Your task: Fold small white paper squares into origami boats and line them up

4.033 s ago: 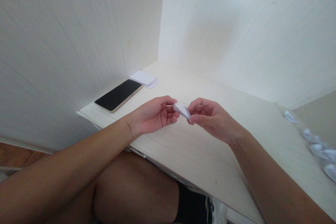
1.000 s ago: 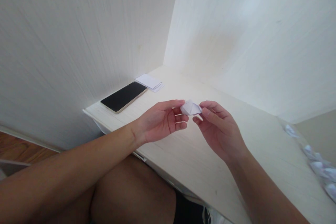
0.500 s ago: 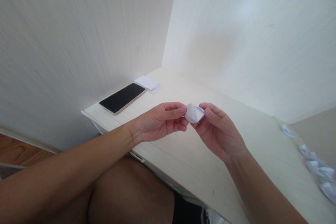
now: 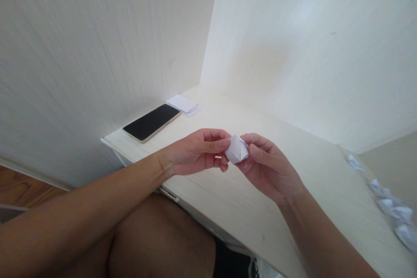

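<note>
A small white folded paper piece (image 4: 236, 150), faceted and rounded like an origami shape, is held up above the white desk (image 4: 215, 195). My left hand (image 4: 202, 150) pinches its left side between thumb and fingers. On the opposite side, my right hand (image 4: 269, 163) grips it, thumb near the front edge and fingers behind. The fingertips hide the back and lower parts of the paper.
A phone (image 4: 152, 122) with a dark screen lies at the desk's left end. Behind it rests a small stack of white paper (image 4: 181, 103). Several folded white paper pieces (image 4: 387, 204) line the right edge. White panels (image 4: 293, 52) rise behind and to the left.
Both hands have shifted slightly, and the folded paper has turned and moved a little left and down. It now looks rounder, with a different face toward me.
</note>
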`<act>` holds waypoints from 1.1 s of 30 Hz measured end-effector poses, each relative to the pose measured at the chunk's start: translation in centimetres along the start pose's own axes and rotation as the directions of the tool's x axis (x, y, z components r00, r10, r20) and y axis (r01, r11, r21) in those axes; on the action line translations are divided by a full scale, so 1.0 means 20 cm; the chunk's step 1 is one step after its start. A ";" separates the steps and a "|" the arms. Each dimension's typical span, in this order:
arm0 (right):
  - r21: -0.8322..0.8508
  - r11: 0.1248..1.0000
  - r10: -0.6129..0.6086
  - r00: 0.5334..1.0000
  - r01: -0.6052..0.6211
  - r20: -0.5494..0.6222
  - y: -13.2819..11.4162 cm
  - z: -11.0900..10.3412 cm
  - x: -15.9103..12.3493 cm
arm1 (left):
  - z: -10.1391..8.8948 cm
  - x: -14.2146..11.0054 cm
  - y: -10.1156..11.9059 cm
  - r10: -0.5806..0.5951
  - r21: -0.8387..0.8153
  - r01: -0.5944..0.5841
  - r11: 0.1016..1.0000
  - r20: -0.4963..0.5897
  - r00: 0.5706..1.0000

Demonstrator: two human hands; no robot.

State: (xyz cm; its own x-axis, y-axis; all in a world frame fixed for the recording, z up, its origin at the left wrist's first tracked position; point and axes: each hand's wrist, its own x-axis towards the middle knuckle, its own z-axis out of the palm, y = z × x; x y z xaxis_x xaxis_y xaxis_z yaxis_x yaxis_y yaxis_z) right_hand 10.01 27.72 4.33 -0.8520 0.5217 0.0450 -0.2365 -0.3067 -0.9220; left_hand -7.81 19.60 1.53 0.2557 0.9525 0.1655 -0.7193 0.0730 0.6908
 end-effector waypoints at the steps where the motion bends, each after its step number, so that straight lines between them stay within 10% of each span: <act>1: -0.009 1.000 0.006 1.000 -0.006 0.009 0.00 0.00 0.00 | 0.00 0.00 0.00 -0.012 0.009 0.012 1.000 0.004 1.000; 33: -0.110 0.966 0.245 0.963 -0.233 0.113 0.00 0.02 0.00 | -0.10 -0.03 0.13 -0.158 0.383 0.133 0.914 0.034 0.987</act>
State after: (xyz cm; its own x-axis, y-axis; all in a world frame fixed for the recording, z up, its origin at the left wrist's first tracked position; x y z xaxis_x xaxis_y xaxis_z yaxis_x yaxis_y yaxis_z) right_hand 9.92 27.37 4.49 -0.9312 0.3372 -0.1387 0.0209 -0.3306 -0.9436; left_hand -11.07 19.82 1.74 0.3877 0.9185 0.0781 -0.3761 0.0802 0.9231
